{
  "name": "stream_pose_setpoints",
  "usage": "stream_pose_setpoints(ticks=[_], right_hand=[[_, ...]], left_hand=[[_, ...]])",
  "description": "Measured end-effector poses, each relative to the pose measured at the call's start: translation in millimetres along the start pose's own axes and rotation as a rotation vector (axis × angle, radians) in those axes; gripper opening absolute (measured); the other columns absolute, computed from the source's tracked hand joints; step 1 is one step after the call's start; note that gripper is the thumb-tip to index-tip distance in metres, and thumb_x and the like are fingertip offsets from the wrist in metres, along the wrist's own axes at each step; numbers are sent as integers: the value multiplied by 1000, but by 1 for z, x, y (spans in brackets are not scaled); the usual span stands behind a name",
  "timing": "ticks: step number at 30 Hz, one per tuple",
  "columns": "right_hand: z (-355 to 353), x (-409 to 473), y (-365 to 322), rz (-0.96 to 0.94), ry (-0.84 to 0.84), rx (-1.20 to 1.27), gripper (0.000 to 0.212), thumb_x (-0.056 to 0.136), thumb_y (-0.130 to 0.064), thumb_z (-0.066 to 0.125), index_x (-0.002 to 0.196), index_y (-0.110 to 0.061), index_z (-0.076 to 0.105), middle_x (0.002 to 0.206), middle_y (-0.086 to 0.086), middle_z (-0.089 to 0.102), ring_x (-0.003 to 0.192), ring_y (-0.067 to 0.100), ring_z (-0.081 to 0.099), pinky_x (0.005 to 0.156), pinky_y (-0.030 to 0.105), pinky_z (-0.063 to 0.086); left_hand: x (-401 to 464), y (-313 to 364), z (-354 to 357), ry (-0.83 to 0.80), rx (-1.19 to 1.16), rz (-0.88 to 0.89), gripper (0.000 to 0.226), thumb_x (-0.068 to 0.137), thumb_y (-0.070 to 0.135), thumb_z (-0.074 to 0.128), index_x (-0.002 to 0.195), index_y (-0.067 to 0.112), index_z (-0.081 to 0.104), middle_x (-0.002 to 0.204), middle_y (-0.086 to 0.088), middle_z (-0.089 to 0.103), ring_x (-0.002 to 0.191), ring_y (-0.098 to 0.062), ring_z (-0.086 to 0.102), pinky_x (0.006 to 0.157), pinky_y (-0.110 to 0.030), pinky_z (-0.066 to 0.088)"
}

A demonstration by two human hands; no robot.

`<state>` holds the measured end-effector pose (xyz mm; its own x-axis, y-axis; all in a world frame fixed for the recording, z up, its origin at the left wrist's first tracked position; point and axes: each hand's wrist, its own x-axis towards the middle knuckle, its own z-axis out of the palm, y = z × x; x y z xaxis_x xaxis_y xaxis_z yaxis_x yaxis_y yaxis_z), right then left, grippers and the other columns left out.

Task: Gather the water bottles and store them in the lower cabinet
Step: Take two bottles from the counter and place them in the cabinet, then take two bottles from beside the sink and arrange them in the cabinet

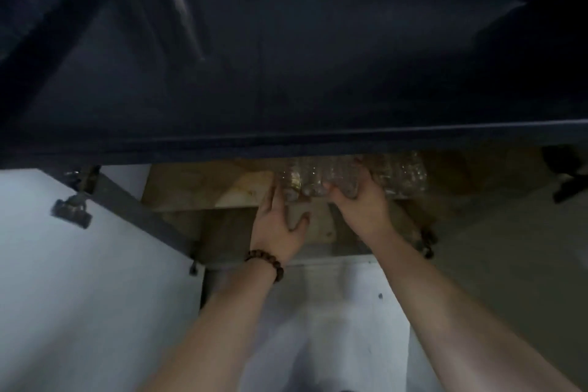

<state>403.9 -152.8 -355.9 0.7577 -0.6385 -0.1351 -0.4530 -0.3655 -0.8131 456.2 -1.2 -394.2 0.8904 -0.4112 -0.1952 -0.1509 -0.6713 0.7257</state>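
A cluster of clear plastic water bottles (350, 175) lies on the floor of the open lower cabinet (203, 188), just under the dark edge of the table (286, 137), its far part hidden beneath that edge. The picture is blurred, so no label, brand or writing can be read on the bottles. The right hand (362, 204) rests on the near end of the cluster, its fingers (342, 189) curled over one bottle and closed around it. The left hand (280, 223) lies flat against the left side of the cluster, fingers straight and spread, holding nothing. A bead bracelet (265, 262) circles the left wrist. The white cabinet door (79, 280) stands open at left, with its metal hinge (71, 208) showing.
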Motion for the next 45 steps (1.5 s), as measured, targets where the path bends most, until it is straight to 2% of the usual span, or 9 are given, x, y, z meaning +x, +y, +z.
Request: stream_pose_setpoints(ticks=[2,7,10,12,16,21,27,37,45], right_hand=[[-13,-23,-10,20,-1,-42,69,78,-43,71,136,-16,45,134,7,51,123,24,48,95,24,38],[-54,-84,-51,150,-71,-92,75,83,-35,65,147,-24,27,149,3,34,139,24,28,108,40,35],[-82,-119,-76,172,-78,-108,76,86,-40,62,149,-26,23,154,0,25,144,20,18,112,39,27],[-102,-144,-92,177,-76,-121,76,86,-45,61,149,-25,23,156,-2,23,145,17,14,113,36,24],[-143,-192,-118,209,-12,-127,76,87,-47,60,149,-22,24,156,-1,22,145,18,13,115,37,24],[-187,-238,-126,267,113,-116,71,89,-44,59,148,-19,29,154,1,26,144,20,19,114,36,25],[-253,-292,-101,395,365,-145,62,90,-35,59,144,-16,36,148,2,35,136,21,34,107,32,31],[-365,-422,-34,733,889,-31,55,90,-22,61,139,-6,42,143,12,43,135,25,36,111,30,25],[-439,-470,20,860,1111,31,54,90,-22,60,138,-4,43,141,14,45,134,27,37,111,35,28]], left_hand=[[-27,18,-18,-48,26,-32,79,89,37,61,153,19,19,158,-7,23,142,-23,28,114,-31,27],[-85,61,-62,-139,60,-72,78,89,44,58,152,22,19,156,-6,27,141,-24,31,114,-40,31],[-116,88,-88,-184,115,-72,77,90,51,52,153,23,16,156,-5,27,140,-25,33,111,-44,35],[-138,110,-105,-203,163,-26,77,92,53,49,153,21,16,158,-6,24,144,-24,26,115,-43,30],[-179,154,-131,-251,187,56,75,93,52,48,153,21,16,160,-2,17,148,-19,14,119,-38,19],[-214,204,-134,-327,130,127,76,91,51,53,153,27,16,160,3,17,148,-16,13,119,-41,22],[-234,267,-105,-459,86,320,74,92,49,52,154,25,17,161,2,16,148,-15,12,118,-38,23],[-319,376,8,-707,134,708,72,91,40,57,149,8,29,154,-11,32,144,-24,24,118,-38,20],[-364,445,93,-765,158,879,71,91,38,59,147,4,33,151,-15,37,142,-28,29,117,-36,22]])
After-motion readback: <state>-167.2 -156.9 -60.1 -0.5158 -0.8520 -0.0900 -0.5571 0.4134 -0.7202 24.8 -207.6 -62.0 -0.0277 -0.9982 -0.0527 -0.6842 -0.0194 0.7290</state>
